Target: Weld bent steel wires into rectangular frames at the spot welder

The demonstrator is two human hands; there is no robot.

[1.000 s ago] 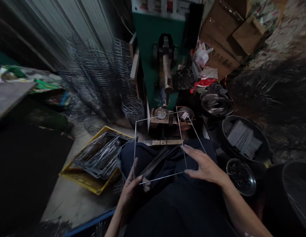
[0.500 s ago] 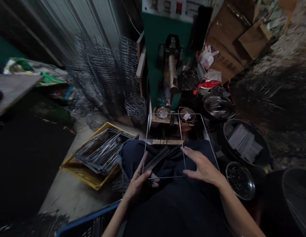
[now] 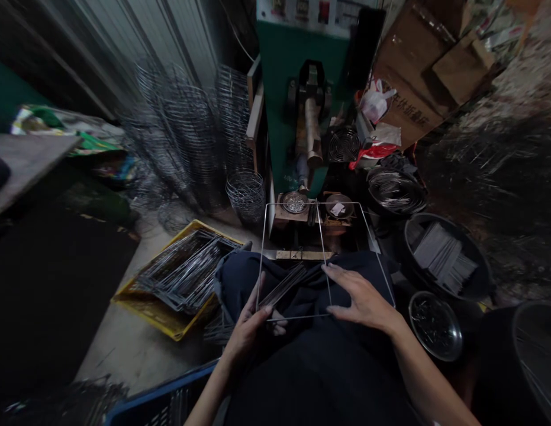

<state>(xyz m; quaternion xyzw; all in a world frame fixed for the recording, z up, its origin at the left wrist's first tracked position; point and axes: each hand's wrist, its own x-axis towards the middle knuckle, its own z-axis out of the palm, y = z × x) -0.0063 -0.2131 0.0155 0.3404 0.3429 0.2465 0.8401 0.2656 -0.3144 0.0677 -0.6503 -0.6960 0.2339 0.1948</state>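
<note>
Left hand (image 3: pixel 252 316) pinches the rectangular wire frame (image 3: pixel 262 251) at its near-left corner. Right hand (image 3: pixel 359 294): thumb and fingers spread along the crosswire (image 3: pixel 322 236); too dim to tell if they're gripping. Frame's over the lap (image 3: pixel 237 273), with loose wire rods (image 3: pixel 284 286) there too. Yellow crate (image 3: pixel 146 312) of wire pieces sits left, green machine (image 3: pixel 279 106) ahead.

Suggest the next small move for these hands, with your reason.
I'd probably nudge the middle wire lightly with the right hand to check that it sits evenly: that hand appears to touch it already, while the left hand holds the wire frame at its near left corner.
</note>
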